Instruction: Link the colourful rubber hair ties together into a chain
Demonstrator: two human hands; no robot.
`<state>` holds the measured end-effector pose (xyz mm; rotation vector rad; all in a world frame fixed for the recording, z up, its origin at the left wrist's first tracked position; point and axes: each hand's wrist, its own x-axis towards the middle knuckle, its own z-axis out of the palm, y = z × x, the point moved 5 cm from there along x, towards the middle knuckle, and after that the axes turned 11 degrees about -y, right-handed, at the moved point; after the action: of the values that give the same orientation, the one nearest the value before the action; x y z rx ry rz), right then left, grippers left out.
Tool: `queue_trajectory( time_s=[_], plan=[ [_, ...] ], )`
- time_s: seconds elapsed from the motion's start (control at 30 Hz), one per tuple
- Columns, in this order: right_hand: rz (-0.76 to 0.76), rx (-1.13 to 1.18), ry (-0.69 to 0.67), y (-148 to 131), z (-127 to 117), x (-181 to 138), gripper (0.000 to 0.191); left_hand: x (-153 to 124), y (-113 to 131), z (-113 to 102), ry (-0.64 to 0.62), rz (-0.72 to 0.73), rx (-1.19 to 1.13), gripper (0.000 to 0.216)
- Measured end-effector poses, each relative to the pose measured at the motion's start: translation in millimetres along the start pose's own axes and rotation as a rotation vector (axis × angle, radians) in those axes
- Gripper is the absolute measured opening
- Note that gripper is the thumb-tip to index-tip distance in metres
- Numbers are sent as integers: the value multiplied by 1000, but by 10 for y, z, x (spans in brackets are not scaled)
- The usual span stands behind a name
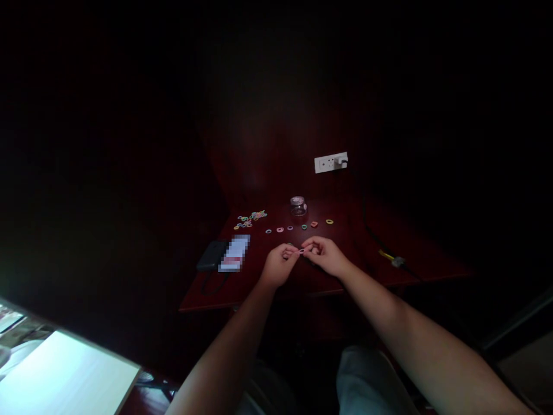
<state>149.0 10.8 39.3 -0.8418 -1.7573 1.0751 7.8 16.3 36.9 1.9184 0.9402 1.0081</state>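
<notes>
My left hand [277, 267] and my right hand [328, 257] meet over the dark red table, each with its fingers pinched. Between their fingertips they hold a small pale pink hair tie [301, 251]. Beyond my hands lies a loose row of hair ties: a blue one [268, 231], a pink one [280, 229], a purple one [290, 227], a green one [304, 227], a red one [314, 224] and a yellow one [329, 221]. Farther left is a scattered pile of mixed-colour hair ties [254, 216]. A clear jar with a pinkish lid [298, 206] stands behind the row.
Left of my hands a lit phone [234, 253] lies beside a black box-like device [212, 256], with a dark cable looping near the table edge. A yellow-and-grey object [397, 261] rests at right. A white wall socket [330, 162] holds a plug.
</notes>
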Motion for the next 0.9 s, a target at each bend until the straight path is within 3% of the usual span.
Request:
queue_trajectory(
  time_s=[0.57, 0.9],
  plan=[
    [23, -53, -31, 20, -22, -3, 28, 13, -30, 16, -54, 41, 24, 17],
    [29, -107, -31, 56, -32, 1, 25, 13, -88, 7, -17, 53, 48, 18]
  ],
)
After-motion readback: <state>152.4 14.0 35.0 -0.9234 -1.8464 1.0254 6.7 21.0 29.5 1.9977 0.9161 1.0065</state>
